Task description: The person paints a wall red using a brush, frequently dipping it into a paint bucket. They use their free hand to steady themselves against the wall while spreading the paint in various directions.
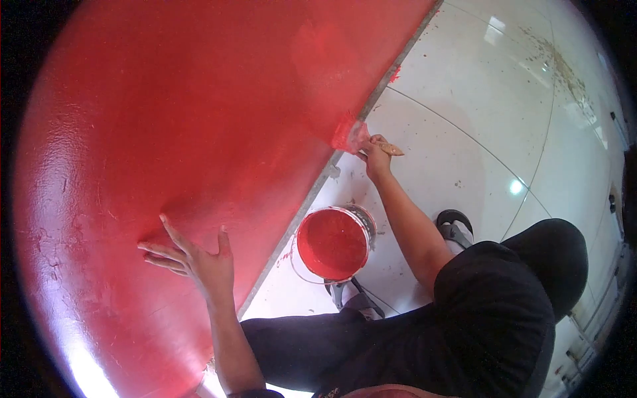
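Note:
My right hand (376, 158) grips a paintbrush (357, 135) by its wooden handle. The wide, red-coated bristles meet the lower edge of the red-painted wall (219, 119), just above a grey strip along its bottom. My left hand (199, 255) is raised in front of the wall with its fingers spread and nothing in it. Between my arms, on the floor, stands a bucket of red paint (333, 243); its wire handle hangs down at the side.
Pale glossy tiles (464, 152) make up the floor, with small paint specks and a dirty streak at the upper right. My sandalled feet (455, 227) are close to the bucket. A red splash (395, 74) marks the wall's bottom edge.

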A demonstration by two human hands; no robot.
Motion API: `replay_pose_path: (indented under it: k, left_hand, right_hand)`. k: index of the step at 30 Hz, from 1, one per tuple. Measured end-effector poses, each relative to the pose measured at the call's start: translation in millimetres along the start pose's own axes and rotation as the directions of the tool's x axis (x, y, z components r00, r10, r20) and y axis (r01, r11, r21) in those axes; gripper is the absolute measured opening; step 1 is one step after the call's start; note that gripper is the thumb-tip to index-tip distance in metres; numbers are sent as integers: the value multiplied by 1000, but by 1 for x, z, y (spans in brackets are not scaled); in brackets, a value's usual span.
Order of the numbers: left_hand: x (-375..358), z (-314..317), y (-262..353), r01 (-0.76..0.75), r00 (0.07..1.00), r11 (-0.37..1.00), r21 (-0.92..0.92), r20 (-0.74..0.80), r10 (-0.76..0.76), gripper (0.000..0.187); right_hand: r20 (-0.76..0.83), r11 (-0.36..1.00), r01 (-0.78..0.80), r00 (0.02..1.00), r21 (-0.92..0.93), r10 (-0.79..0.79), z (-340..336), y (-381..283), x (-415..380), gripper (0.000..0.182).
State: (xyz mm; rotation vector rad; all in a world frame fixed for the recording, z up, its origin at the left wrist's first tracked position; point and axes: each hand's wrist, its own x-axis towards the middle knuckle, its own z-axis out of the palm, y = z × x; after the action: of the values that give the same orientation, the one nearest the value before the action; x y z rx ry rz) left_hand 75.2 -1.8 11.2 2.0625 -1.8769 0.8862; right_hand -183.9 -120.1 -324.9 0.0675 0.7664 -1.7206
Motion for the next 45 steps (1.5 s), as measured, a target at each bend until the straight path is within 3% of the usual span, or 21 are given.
replay_pose_path:
  k: [2, 5, 8, 12, 14, 16, 17, 19, 21, 22, 24, 28, 30, 34, 36, 39, 42, 44, 45]
  left_hand:
    - [1, 6, -5, -18, 1000, 1000, 8, -4, 18, 103]
    - [2, 7, -6, -53, 998, 998, 21, -22, 54, 103]
    - [1, 5, -1, -26, 1000, 1000, 13, -7, 26, 104]
    - [2, 3, -2, 61, 995, 998, -10, 84, -60, 107]
    - [4, 5, -3, 79, 994, 997, -14, 75, -78, 109]
    - [5, 8, -2, 101, 992, 995, -24, 72, -99, 110]
    - [5, 9, -2, 71, 997, 997, -15, 39, -70, 111]
    - [8, 9, 2, 40, 999, 999, -4, 4, -40, 112]
    - [8, 5, 7, 99, 994, 995, -32, 51, -97, 113]
    - [8, 4, 7, 102, 994, 994, -29, 50, -100, 113]
    - [8, 1, 10, 97, 994, 995, -32, 51, -95, 116]
    - [8, -9, 8, 101, 994, 989, -106, 62, -95, 116]
    - [6, -16, 10, 93, 993, 988, -125, 84, -83, 118]
    - [10, -46, 15, 23, 998, 962, -271, 55, -9, 119]
    - [10, -58, 16, 19, 990, 926, -377, 133, 34, 118]
    - [5, -58, 13, 26, 993, 916, -401, 116, 22, 116]
    - [7, -64, 16, 63, 995, 886, -460, 99, -19, 117]
    - [9, -66, 16, 32, 998, 879, -477, 64, -1, 117]
    - [10, -66, 16, -8, 999, 879, -476, 38, 30, 117]
  right_hand:
    - [-110, 967, -26, 994, -255, -2, -18, 3, 3, 26]
    - [-107, 977, 57, 991, -206, -80, -15, 10, -3, 26]
    - [-113, 986, 20, 993, -165, -39, 9, 21, -8, 26]
    - [-75, 992, 123, 990, 32, -120, 110, -18, -51, 24]
    - [74, 968, 224, 973, -112, -217, 147, -44, -66, 27]
    - [162, 954, 281, 941, 106, -296, 196, -71, -87, 29]
    - [172, 951, 293, 936, 99, -306, 216, -90, -98, 29]
    - [308, 880, 266, 864, 394, -399, 249, -122, -116, 30]
    - [385, 875, 276, 815, 398, -433, 262, -142, -110, 31]
    - [458, 869, 286, 759, 403, -462, 266, -150, -103, 31]
    - [467, 871, 279, 755, 405, -459, 255, -144, -84, 31]
    - [216, 959, 254, 937, 124, -276, 184, -116, -49, 32]
    - [170, 966, 253, 951, 55, -259, 146, -110, -46, 31]
    - [239, 979, 196, 950, 51, -202, 82, -106, -42, 28]
    - [68, 983, 182, 981, 38, -184, 66, -108, -38, 28]
    - [7, 977, 188, 982, -102, -188, 66, -107, -23, 21]
    - [29, 987, 142, 990, -71, -140, 129, -116, -28, 12]
    - [330, 938, 325, 905, -124, -270, 171, -128, -16, 11]
    - [443, 906, 423, 818, -31, -367, 204, -142, -19, 11]
